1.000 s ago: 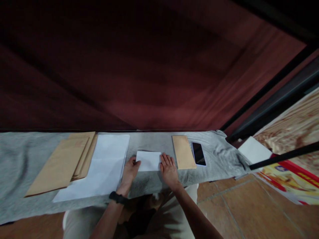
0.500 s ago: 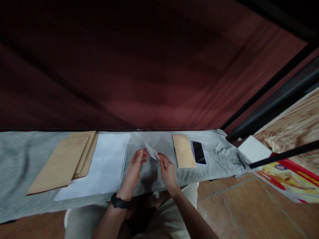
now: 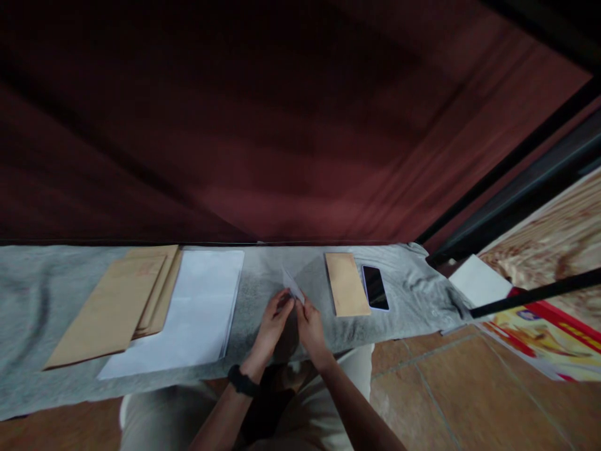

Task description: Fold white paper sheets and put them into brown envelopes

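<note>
Between my hands, above the grey cloth [image 3: 263, 269], is a small folded white paper [image 3: 292, 285], tilted up. My left hand [image 3: 275, 318], with a dark band [image 3: 243, 380] on its wrist, has its fingers closed on the paper's lower left edge. My right hand [image 3: 310, 326] pinches the paper's right edge. To the left lies a stack of white paper sheets [image 3: 206, 307], partly under several brown envelopes [image 3: 107, 307]. A smaller brown envelope [image 3: 347, 285] lies to the right, and a phone [image 3: 375, 288] with a dark screen is beside it.
A dark red curtain [image 3: 291, 156] hangs behind the cloth-covered surface. Black metal bars [image 3: 511, 156] run along the right side. On the tiled floor [image 3: 422, 388] at right are a white sheet [image 3: 481, 282] and a red and yellow printed box [image 3: 549, 338].
My left hand has moved right, towards my right hand, and its fingers have closed on the paper. The paper has turned more upright and shifted slightly right.
</note>
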A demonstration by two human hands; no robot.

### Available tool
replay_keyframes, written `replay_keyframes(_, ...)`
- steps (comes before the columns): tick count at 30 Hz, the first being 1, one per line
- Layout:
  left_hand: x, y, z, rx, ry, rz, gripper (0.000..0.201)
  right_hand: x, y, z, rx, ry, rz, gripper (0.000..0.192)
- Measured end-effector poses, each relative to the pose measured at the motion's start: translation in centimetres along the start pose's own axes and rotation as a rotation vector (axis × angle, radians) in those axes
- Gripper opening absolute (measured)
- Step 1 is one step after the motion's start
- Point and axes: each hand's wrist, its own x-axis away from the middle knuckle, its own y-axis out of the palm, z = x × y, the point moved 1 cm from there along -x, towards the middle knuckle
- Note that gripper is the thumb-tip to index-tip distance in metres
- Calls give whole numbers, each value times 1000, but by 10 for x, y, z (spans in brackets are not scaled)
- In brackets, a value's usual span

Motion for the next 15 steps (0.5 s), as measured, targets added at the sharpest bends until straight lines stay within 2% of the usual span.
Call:
replay_keyframes(4,-2,-9,-14,28,-60,127,48,-10,-4,-2,-323,218,46,51)
replay_keyframes(9,-5,-18,-14,255,-198,93,75,-5,8,5,-604,339,67,55)
replay_keyframes(11,-9,-23,-12,226,-201,90,75,2,12,10,-656,385,17,52)
replay_keyframes(15,-19,-42,-14,13,-134,100,63,21,7,19,-702,485,-162,47)
